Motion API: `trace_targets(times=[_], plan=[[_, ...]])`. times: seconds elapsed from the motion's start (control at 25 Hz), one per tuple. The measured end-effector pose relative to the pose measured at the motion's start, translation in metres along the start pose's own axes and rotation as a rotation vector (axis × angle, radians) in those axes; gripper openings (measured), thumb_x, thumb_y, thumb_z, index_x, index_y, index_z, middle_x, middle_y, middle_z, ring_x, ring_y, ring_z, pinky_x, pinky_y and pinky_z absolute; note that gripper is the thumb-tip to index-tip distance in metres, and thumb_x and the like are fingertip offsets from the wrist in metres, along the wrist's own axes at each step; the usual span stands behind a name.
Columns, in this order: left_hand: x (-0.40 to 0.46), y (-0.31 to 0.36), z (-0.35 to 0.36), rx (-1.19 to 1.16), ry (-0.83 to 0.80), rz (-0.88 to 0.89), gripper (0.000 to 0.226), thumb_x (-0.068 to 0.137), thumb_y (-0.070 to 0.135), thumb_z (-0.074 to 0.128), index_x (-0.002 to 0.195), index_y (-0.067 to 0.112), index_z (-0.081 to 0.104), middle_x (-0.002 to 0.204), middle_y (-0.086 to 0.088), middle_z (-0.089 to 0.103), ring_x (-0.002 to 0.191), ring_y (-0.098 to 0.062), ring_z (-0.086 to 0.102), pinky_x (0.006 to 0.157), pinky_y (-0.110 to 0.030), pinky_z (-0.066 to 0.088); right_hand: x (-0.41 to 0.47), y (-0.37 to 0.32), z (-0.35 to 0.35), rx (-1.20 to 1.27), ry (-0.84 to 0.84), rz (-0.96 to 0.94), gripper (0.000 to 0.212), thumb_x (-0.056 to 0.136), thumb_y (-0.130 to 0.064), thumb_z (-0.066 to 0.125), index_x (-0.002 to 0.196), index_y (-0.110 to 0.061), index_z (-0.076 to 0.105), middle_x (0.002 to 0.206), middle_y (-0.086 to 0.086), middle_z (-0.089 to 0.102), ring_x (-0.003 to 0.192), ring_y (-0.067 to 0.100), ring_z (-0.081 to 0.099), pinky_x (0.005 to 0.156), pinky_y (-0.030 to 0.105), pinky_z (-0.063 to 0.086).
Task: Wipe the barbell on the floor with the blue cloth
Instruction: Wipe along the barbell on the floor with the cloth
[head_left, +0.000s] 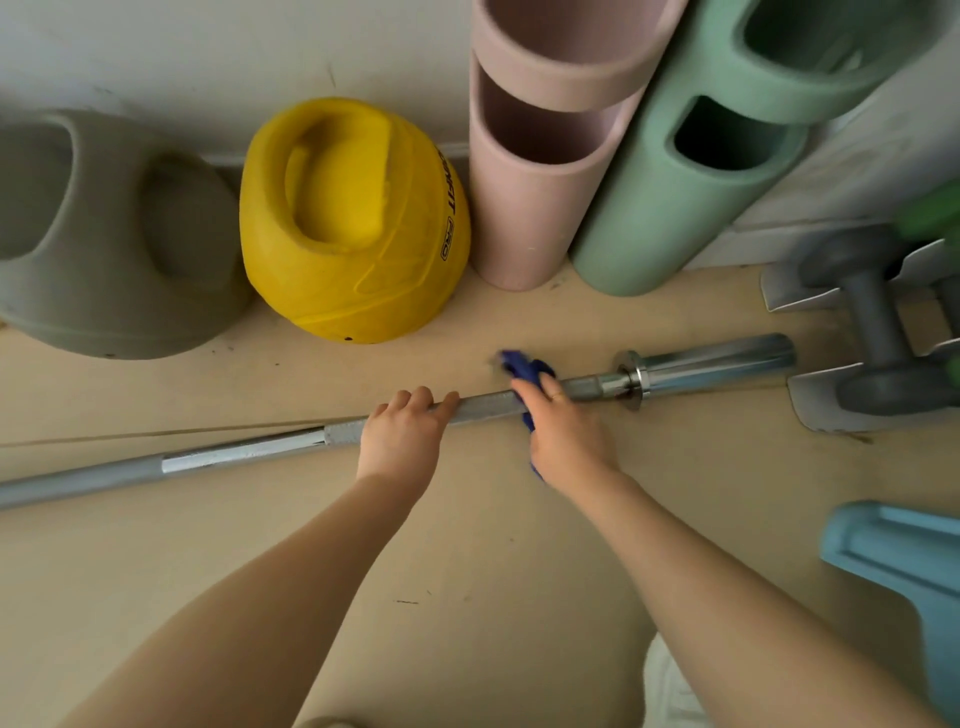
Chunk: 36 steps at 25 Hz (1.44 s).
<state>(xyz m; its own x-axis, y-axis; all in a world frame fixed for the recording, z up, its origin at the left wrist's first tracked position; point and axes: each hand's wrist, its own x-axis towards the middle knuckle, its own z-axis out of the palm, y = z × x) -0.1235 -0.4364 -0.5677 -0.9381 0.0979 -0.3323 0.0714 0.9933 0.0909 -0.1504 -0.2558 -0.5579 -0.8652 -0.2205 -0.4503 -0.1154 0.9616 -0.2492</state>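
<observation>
The barbell (239, 453) lies across the tan floor (467, 571), its chrome sleeve to the right. The left hand (402, 436) curls its fingers over the shaft. Just right, the right hand (563, 434) grips the blue cloth (527, 371) around the shaft.

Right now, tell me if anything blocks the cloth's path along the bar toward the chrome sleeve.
Nothing visible does. The right hand presses the blue cloth on the barbell, and the shaft is bare up to the collar. The left hand grips the bar behind it.
</observation>
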Motion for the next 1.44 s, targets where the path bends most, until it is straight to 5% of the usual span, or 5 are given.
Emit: trace_targets(times=[0.44,0.64,0.92,1.16,1.44], plan=[[0.011,-0.004,-0.004,-0.075,-0.032,-0.106,0.059,0.085,-0.001,0.042,0.14,0.017,0.031,0.134,-0.004,0.05,0.117,-0.027,0.048,0.087,-0.036,0.045,0.02,0.03,-0.022,-0.081,-0.054,-0.095,0.062,0.088,-0.006,0.041,0.143,-0.028,0.022,0.152,0.002,0.023,0.104,0.035,0.055,0.079,0.04,0.046],[0.002,-0.014,-0.006,-0.309,0.085,-0.27,0.053,0.089,0.001,0.047,0.139,0.014,0.036,0.142,-0.005,0.043,0.126,-0.029,0.042,0.097,-0.039,0.042,0.024,0.02,-0.012,0.024,0.058,0.173,0.064,0.088,-0.009,0.047,0.144,-0.021,0.02,0.152,0.01,0.023,0.105,0.038,0.055,0.082,0.042,0.047],[-0.048,-0.05,0.007,-0.331,0.06,-0.539,0.064,0.087,-0.002,0.039,0.145,0.018,0.02,0.154,0.0,0.021,0.142,-0.02,0.017,0.113,-0.036,0.025,0.02,-0.081,0.031,0.1,0.022,0.058,0.066,0.091,-0.001,0.039,0.147,-0.017,0.009,0.155,0.012,0.011,0.115,0.037,0.043,0.094,0.039,0.044],[-0.053,-0.059,0.006,-0.346,-0.048,-0.512,0.073,0.087,-0.006,0.036,0.147,0.027,0.013,0.158,0.009,0.006,0.145,-0.012,0.009,0.113,-0.031,0.027,0.017,-0.103,0.033,0.019,-0.037,-0.442,0.06,0.093,-0.004,0.037,0.147,-0.019,0.014,0.153,0.012,0.021,0.112,0.032,0.05,0.088,0.037,0.044],[-0.036,-0.069,-0.011,-0.348,-0.079,-0.504,0.065,0.088,-0.004,0.034,0.145,0.023,0.022,0.155,0.004,0.022,0.142,-0.018,0.019,0.109,-0.035,0.032,0.034,-0.08,0.009,-0.134,0.028,-0.17,0.05,0.093,-0.011,0.043,0.141,-0.018,0.029,0.141,0.009,0.038,0.107,0.03,0.052,0.079,0.036,0.047]])
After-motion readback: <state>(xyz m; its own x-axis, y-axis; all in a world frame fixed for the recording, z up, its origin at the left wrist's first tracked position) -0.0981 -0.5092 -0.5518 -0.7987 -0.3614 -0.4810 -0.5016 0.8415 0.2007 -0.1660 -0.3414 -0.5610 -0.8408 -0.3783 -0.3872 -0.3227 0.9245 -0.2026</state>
